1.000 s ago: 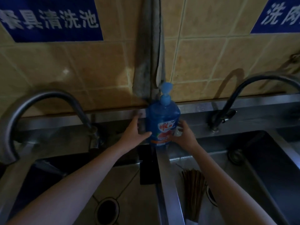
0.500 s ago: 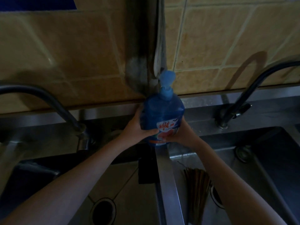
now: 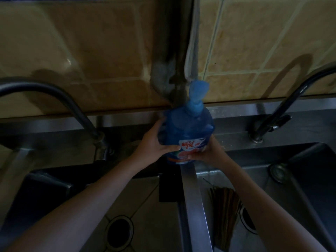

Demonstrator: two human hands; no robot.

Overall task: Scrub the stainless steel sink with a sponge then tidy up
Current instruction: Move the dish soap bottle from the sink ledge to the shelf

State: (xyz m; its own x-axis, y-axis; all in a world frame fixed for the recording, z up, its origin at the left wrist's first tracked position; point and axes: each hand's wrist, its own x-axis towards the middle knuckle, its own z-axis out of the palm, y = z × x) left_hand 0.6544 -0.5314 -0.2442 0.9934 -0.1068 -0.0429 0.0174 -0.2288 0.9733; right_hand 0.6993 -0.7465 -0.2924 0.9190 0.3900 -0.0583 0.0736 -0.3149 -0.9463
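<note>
Since a second ago the hands have closed round the bottle (image 3: 187,128), left hand (image 3: 154,142) and right hand (image 3: 207,151) gripping its lower sides, equally near, its long axis upright, pump up, above the far end of the divider (image 3: 194,197) between the sink's basins.

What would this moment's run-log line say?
left hand: grips blue detergent bottle | right hand: grips its base | bottle: upright, over sink divider | stick bundle: in right basin

We have just one view, from up on the head. We look forward and down, close over the double sink (image 3: 192,197), facing the tiled wall (image 3: 91,51).
</note>
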